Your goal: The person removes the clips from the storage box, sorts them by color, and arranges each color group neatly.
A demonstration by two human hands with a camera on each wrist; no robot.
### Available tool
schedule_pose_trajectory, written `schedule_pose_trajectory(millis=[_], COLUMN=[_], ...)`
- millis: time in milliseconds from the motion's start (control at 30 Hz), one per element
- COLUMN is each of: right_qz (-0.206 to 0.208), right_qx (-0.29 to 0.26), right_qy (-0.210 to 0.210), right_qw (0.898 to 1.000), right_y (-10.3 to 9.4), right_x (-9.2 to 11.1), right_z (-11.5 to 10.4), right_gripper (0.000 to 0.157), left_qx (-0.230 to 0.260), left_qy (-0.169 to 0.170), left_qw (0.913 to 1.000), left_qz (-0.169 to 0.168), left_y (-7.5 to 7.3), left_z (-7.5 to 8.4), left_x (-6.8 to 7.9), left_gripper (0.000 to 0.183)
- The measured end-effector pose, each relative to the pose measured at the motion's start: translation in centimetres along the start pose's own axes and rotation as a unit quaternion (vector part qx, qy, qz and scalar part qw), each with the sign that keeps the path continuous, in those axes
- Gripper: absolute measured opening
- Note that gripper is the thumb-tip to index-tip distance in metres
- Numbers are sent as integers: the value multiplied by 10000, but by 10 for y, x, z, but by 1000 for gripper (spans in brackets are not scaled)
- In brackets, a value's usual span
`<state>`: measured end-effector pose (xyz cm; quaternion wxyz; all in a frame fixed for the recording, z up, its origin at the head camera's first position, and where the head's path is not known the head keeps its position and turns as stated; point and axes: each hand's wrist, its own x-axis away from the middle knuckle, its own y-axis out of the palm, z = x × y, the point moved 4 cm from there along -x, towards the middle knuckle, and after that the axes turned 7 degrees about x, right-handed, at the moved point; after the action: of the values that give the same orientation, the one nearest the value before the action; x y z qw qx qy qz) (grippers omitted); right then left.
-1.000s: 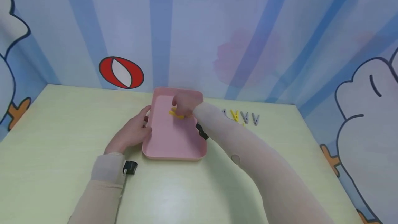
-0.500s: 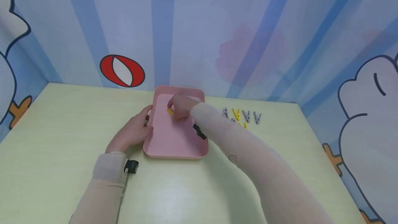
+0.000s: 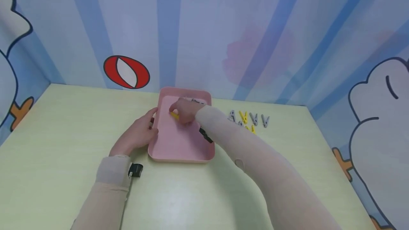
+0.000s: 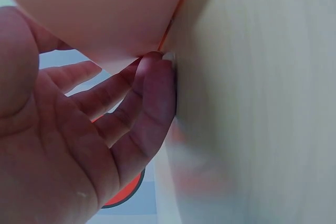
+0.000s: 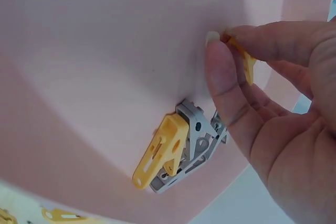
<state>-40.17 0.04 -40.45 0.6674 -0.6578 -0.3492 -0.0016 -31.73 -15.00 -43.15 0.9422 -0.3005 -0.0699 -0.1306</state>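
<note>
Two hands at one pink tray (image 3: 180, 144). Had the right hand (image 3: 186, 111) down inside it, thumb and finger clamped on a yellow peg (image 5: 248, 65) over the tray's floor; couldn't tell whether touching down or not. Had the left hand (image 3: 137, 134) at the tray's left side, fingers bent against the outer wall and thumb at the rim, so basically gripping the tray.

As for clutter, spotted a second yellow peg (image 5: 161, 152) lying up against some grey pegs (image 5: 191, 119), all bunched inside the tray near its far end. Couldn't count the greys properly, what with the right hand blocking part of the pile.

Right of the tray, counted six loose pegs (image 3: 243, 117) out on the table (image 3: 179, 201), mixed yellow and grey: four in a back row, two nearer and partly covered by the right sleeve (image 3: 255, 152). Also noticed black boxes (image 3: 136, 170) on both wrists.

Got a pale yellowish tabletop with a bright glare patch (image 3: 169, 184) in front of the tray. Behind it, saw a blue striped backdrop (image 3: 199, 27) with a red-and-white oval (image 3: 126, 72), a faint pink blotch (image 3: 246, 58), and dark-outlined white cartoon shapes (image 3: 383, 116) off to both sides.
</note>
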Motion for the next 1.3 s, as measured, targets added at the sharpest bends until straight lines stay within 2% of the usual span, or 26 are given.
schedule_pose_trajectory(millis=[267,500,667,933,1167,1300], right_qz=[-35,251,387,466,619,600], right_qx=[303,661,483,-330,-245,-470], right_qy=[-228,-507,-596,-483,-638,-618], right_qw=[9993,9962,9963,9972,9957,9952], right_y=[4,0,-2,-6,-8,-9], right_x=[0,10,14,25,31,36], right_z=[3,6,10,20,25,30], right_gripper=[58,58,59,64,62,62], left_qx=[-12,3,-10,-3,51,49], left_qy=[6,23,19,6,98,172], left_qw=[10000,10000,10000,10000,9999,9998], left_qz=[-8,-17,-50,-27,-35,-21], left_y=[4,4,5,5,2,1], left_z=[1,2,2,3,2,2], left_x=[0,-3,-5,-4,-2,-1], left_gripper=[72,73,72,72,70,70])
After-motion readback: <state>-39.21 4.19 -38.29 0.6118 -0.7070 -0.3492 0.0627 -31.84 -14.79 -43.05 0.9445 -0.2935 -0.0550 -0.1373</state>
